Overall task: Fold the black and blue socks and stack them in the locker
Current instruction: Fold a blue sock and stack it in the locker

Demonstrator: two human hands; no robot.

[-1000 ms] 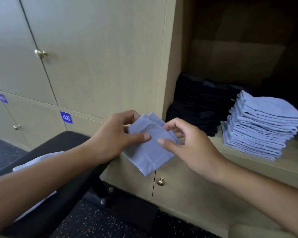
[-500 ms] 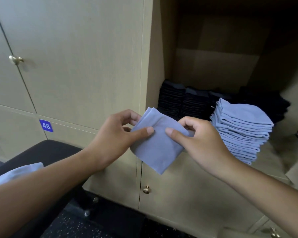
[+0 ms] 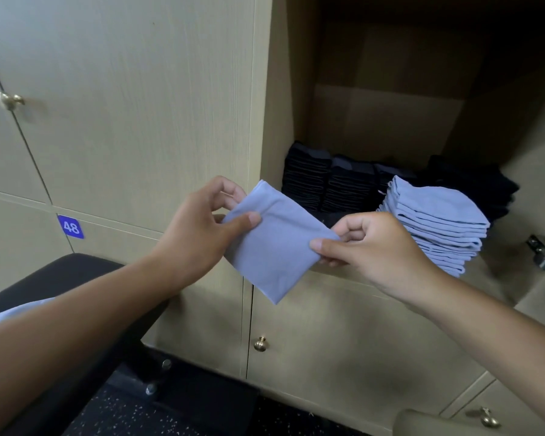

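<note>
Folded sock (image 3: 274,243) pinched by left hand (image 3: 199,234) and right hand (image 3: 372,247); blue stack (image 3: 434,221) just right, nearer right hand.

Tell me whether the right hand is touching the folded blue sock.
Touching. The head view shows the right hand pinching the folded blue sock at its right corner, thumb on top.

Sock stacks (image 3: 434,221) perhaps touching, in locker (image 3: 390,121)

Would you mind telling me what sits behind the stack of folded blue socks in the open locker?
Behind the blue stack stand piles of folded black socks, running along the locker's back. The blue stack hides the lower part of the piles directly behind it.
</note>
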